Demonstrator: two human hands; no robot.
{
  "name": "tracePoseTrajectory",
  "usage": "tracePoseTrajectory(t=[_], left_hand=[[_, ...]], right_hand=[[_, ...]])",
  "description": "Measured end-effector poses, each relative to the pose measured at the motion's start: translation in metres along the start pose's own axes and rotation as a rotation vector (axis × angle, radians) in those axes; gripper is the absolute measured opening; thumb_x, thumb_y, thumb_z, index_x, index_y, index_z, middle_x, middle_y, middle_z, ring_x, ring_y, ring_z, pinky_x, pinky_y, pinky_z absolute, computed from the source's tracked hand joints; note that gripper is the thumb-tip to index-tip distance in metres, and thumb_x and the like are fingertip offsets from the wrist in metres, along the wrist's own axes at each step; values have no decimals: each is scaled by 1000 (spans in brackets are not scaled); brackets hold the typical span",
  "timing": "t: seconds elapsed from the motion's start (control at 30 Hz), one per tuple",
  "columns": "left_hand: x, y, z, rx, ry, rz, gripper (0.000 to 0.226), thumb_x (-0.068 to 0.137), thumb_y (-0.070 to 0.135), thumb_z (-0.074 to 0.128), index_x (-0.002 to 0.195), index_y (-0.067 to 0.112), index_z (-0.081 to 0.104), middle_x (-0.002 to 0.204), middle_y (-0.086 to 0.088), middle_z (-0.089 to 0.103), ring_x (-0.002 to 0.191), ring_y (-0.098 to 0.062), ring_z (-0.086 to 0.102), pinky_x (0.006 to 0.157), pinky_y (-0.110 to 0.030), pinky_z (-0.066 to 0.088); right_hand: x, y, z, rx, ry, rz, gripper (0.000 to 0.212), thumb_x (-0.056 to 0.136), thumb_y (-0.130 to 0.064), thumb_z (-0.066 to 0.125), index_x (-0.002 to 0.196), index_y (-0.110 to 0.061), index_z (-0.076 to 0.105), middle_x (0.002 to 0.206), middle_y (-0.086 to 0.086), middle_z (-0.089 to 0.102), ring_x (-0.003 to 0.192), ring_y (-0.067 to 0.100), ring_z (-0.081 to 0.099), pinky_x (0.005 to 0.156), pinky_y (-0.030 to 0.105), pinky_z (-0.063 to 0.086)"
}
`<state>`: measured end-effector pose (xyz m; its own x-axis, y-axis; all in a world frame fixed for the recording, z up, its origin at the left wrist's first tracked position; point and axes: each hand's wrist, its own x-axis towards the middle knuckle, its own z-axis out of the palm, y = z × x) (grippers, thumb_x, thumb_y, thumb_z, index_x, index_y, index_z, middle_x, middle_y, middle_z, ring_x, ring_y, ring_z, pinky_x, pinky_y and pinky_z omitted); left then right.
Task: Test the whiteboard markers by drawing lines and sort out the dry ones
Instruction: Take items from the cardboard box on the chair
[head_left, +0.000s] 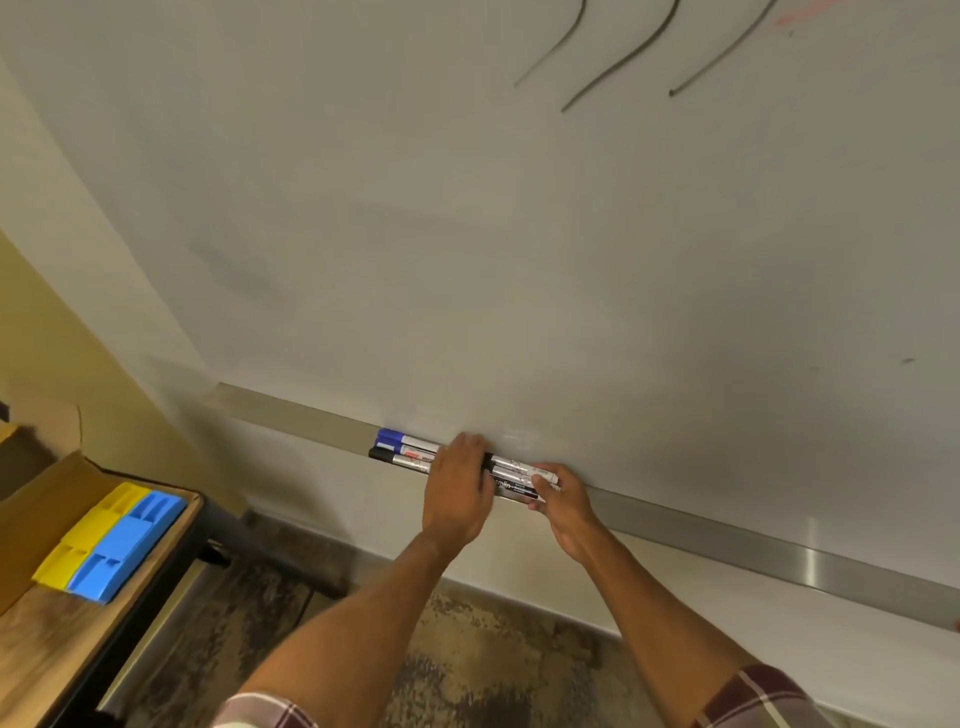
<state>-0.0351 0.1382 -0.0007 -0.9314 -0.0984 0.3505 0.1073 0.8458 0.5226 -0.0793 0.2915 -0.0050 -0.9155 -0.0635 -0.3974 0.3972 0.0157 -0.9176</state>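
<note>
I watch both hands meet on the bundle of markers (411, 459), which lies lengthwise on the metal ledge (779, 545) at the foot of the whiteboard (467, 234). The left hand (457, 491) sits over the middle of the bundle, back toward me, its fingers (467, 446) curled over the far side of the barrels, so the markers run out from under them on both sides. To the left of those fingers I can see two blue caps (387, 440) stacked nearest the board and one black cap (382, 455) in front of them, with silver barrels behind. The right hand (569, 512) comes in just beside the left, and its fingertips (543, 480) pinch the right-hand ends of the markers, thumb below and fingers on top. How many markers the bundle holds I cannot tell, as the hands cover the middle. High above the fingers, three dark curved lines (623, 57) are drawn on the board, with a faint red smear (802, 15) to their right. Well off to the left of the left hand, a blue organiser (130, 540) and a yellow organiser (85, 535) lie side by side, touching, on a wooden table (47, 649).
</note>
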Motion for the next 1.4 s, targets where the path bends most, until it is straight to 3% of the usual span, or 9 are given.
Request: tracePoseTrajectory(t=[0.07,0.2,0.47,0.57,0.63,0.73,0.87,1.07,1.4], left_hand=[[-4,-8,7,212,-190,195,50,94,33,38,140,15,47,142,-5,50,136,-24,41,120,-45,21],[-8,-6,11,348,-440,190,67,101,44,28,156,12,7,163,-5,10,151,-21,4,119,-40,-12],[-11,-11,21,355,-616,116,80,102,45,33,145,14,-27,158,-6,-26,147,-26,-23,117,-40,-13],[-10,-8,22,352,-613,104,79,103,43,33,143,15,-29,158,-6,-27,145,-26,-26,116,-39,-14],[-11,-6,21,352,-620,97,77,103,42,32,143,15,-29,157,-5,-29,143,-25,-29,115,-38,-15],[-11,-6,21,354,-634,80,75,104,41,31,142,14,-28,154,-5,-31,142,-24,-30,114,-38,-16],[-12,-5,23,362,-651,55,75,104,42,29,147,12,-24,151,-4,-33,143,-26,-28,115,-38,-15],[-12,-5,24,356,-598,34,72,104,40,29,153,10,-14,156,-5,-26,148,-26,-20,115,-37,-17],[-14,-4,24,353,-603,17,74,104,36,32,152,7,-16,161,-10,-20,148,-25,-19,116,-37,-14]], right_hand=[[3,0,2,-30,12,9,15,95,-1,51,108,-7,55,111,19,60,86,25,61,58,24,49],[7,0,5,-113,28,25,19,95,-3,52,113,-5,55,114,18,59,91,26,62,60,23,52],[11,-2,20,-249,117,65,23,96,-4,50,119,-4,50,112,13,55,91,22,59,58,21,53],[14,-3,36,-346,236,118,32,96,-6,45,128,-4,43,126,15,52,101,27,58,79,32,52],[9,-6,48,-390,317,179,48,99,-9,40,144,-5,22,138,15,38,119,32,49,95,34,43],[4,-8,53,-480,397,150,63,96,-8,45,146,0,7,143,23,28,127,38,38,104,41,35],[3,-1,48,-616,454,97,41,100,-7,33,140,-4,23,140,21,35,126,33,36,103,39,33],[-12,1,28,-746,415,-27,38,86,7,52,122,-2,43,127,22,40,118,34,39,94,38,39],[-16,4,18,-693,349,-78,31,90,-2,46,121,2,42,116,23,52,104,35,52,87,39,44]])
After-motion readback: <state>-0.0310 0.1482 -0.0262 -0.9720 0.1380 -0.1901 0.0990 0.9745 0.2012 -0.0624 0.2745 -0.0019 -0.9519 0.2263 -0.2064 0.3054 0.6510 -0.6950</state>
